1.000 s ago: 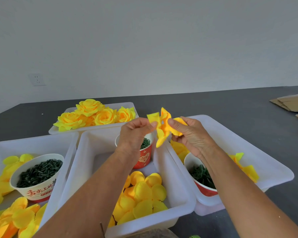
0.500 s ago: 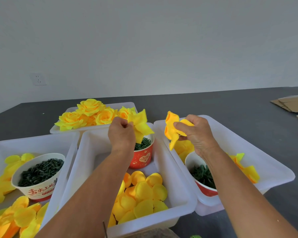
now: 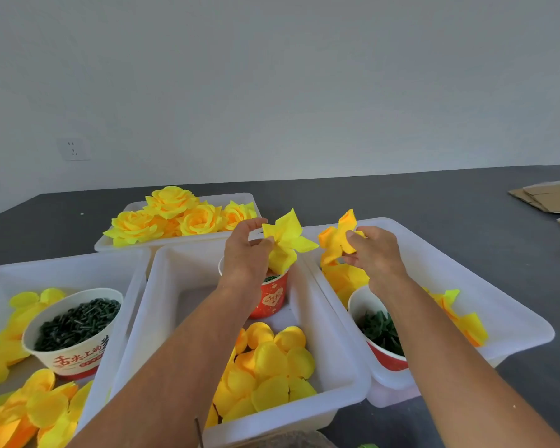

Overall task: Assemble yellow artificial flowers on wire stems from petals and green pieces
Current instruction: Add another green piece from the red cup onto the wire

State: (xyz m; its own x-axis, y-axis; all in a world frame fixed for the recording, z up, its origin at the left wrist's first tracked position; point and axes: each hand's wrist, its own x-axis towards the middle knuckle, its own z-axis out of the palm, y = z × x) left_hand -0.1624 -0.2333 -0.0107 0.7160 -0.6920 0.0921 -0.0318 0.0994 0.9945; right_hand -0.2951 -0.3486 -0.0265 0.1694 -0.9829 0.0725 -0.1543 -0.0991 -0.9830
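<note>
Left hand [image 3: 244,250] pinched a bright yellow pointed fabric petal piece [image 3: 286,242] above the red paper cup of green bits [image 3: 270,294] in the middle white plastic tray [image 3: 330,321]. Right hand [image 3: 374,253] pinched an orange-yellow folded fabric petal piece [image 3: 335,242], held apart, over the right white tray [image 3: 485,286].

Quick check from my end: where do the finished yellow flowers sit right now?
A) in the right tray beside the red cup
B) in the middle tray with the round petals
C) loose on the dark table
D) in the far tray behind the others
D: the finished yellow flowers lie heaped in the far tray, behind the middle tray, which holds only loose round petals and a red cup.
</note>
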